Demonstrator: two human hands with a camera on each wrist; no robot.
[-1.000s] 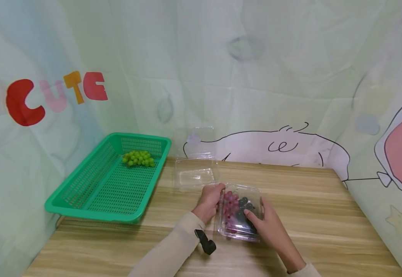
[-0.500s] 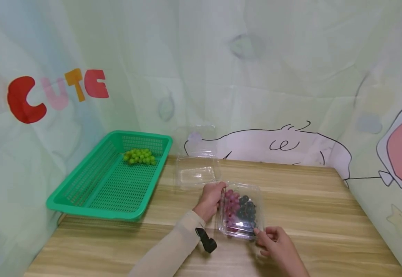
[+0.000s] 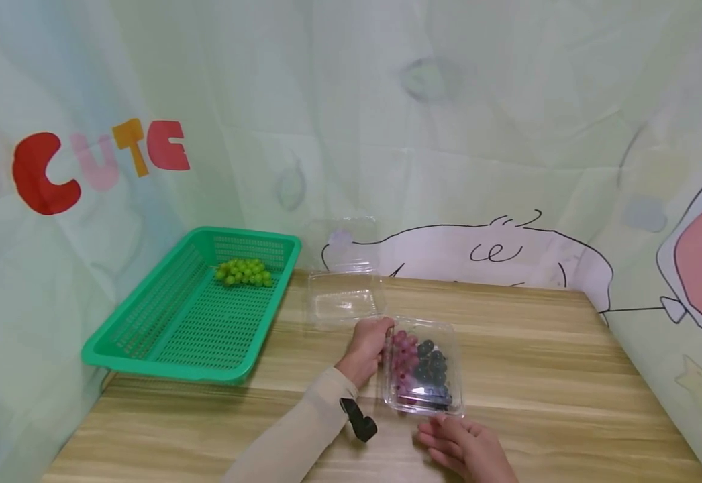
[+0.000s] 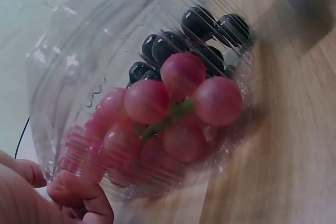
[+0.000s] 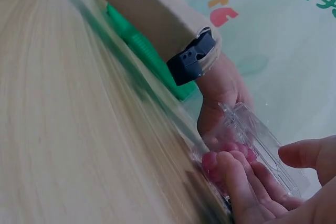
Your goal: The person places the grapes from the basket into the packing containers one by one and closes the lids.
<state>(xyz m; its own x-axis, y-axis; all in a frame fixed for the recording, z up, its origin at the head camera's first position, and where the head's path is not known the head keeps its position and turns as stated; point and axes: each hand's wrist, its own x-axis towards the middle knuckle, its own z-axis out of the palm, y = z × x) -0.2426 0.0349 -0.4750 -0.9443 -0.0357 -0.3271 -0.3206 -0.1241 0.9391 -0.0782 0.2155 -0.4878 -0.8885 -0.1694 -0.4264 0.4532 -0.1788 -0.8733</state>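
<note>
While the left hand's grip [image 3: 365, 350] pinches the ten o'clock corner of a rectangular, transparent plastic box [image 3: 432, 329] holding red grapes [image 3: 404, 359] and blackish grapes [image 3: 432, 367] over the wood-grained surface [image 3: 544, 376], the right hand's grip [image 3: 470, 449] is relaxed near its five o'clock corner, holding nothing. At nine o'clock stands a green perforated plastic basket [image 3: 200, 339] with green grapes [image 3: 244, 273]; at ten, another transparent box [image 3: 339, 305].

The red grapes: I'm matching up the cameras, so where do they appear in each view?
Head: red grapes low, just right of centre, in the left half of the clear box.
Left wrist: around the middle, in front of the dark grapes.
Right wrist: lower right, partly hidden by the right hand.
Landmark in all three: the left hand, holding the box's edge.
</note>
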